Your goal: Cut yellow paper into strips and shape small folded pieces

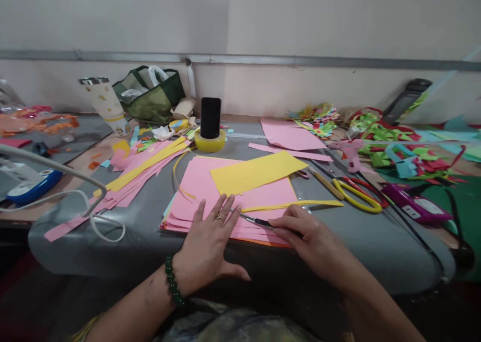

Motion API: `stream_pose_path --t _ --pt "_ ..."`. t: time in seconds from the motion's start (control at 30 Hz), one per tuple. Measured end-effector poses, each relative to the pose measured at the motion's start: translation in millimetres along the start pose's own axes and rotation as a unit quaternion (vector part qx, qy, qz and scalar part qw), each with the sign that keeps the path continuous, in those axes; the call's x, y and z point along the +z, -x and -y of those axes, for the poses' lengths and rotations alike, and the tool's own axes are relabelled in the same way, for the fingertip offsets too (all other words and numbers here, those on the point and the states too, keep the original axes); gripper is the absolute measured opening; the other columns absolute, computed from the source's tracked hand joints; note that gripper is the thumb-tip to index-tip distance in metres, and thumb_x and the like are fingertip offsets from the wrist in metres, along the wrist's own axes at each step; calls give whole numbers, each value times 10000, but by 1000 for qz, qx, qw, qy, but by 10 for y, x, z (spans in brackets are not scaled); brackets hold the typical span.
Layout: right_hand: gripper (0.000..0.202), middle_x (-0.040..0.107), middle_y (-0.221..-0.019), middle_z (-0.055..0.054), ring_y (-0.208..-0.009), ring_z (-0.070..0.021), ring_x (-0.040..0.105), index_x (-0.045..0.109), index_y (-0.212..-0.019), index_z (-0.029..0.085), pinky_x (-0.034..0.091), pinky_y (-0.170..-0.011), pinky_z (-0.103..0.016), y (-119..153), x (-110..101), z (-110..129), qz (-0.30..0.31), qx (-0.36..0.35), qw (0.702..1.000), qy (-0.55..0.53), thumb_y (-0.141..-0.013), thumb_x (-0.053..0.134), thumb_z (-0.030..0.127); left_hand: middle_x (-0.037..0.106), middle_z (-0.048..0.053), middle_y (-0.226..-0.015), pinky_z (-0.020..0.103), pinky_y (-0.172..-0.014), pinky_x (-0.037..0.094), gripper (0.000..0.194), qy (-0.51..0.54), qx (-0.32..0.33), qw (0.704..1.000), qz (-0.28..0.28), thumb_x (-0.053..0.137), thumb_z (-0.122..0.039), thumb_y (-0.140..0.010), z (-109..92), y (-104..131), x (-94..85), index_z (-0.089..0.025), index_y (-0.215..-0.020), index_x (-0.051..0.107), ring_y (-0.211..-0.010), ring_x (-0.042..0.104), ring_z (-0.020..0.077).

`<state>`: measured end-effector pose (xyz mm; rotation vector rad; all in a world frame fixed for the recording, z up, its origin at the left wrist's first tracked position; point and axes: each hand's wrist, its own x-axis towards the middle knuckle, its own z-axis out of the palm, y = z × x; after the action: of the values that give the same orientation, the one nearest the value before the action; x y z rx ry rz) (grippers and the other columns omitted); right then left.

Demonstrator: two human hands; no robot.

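My left hand (212,236) lies spread on a stack of pink paper (188,181), fingertips close to the lower edge of a yellow paper sheet (259,172). Gripped in my right hand (306,231) is a utility knife (259,222), its blade pointing left toward my left fingers. Just above the knife, a thin yellow paper strip (315,202) runs across the stack and past its right side. Another narrow yellow strip (176,176) curls at the stack's left. Sheets of other colours show at the stack's lower edges.
Cut pink and yellow strips (146,169) lie to the left. A phone (210,117) stands in a tape roll (209,141) behind the stack. Right are scissors (356,195), a pink glue gun (350,154) and a purple power strip (417,204). A white cable (112,239) hangs left.
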<state>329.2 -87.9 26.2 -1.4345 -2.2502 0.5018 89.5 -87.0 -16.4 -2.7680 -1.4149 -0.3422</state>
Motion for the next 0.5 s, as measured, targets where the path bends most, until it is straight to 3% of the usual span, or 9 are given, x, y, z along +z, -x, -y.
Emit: stream_pose_path --t 0.3,0.43,0.5 --pt "241 554 -840 -55 -793 -182 553 704 -945 210 450 -723 -324 -44 22 -41 7 -15 1000 3 -890 472 238 103 137 -1534 600 -1087 -18 1189 29 -4 999 16 431 -890 -546 47 -35 -99 -157 -1459 222 -1409 42 338" --pt "235 555 -839 -49 -793 -178 557 705 -938 224 459 -715 -314 -22 -5 -69 28 -20 999 -19 -891 487 297 103 166 -1530 616 -1077 29 1197 87 7 993 77 432 -895 -534 138 -54 -253 -170 -1461 214 -1403 35 360" --pt "241 552 -834 -46 -793 -176 562 707 -918 231 463 -713 -309 9 -47 -60 31 -24 999 -22 -893 482 313 104 155 -1534 604 -1080 60 1106 130 6 985 117 418 -864 -607 205 -63 -327 -194 -1462 211 -1406 26 349"
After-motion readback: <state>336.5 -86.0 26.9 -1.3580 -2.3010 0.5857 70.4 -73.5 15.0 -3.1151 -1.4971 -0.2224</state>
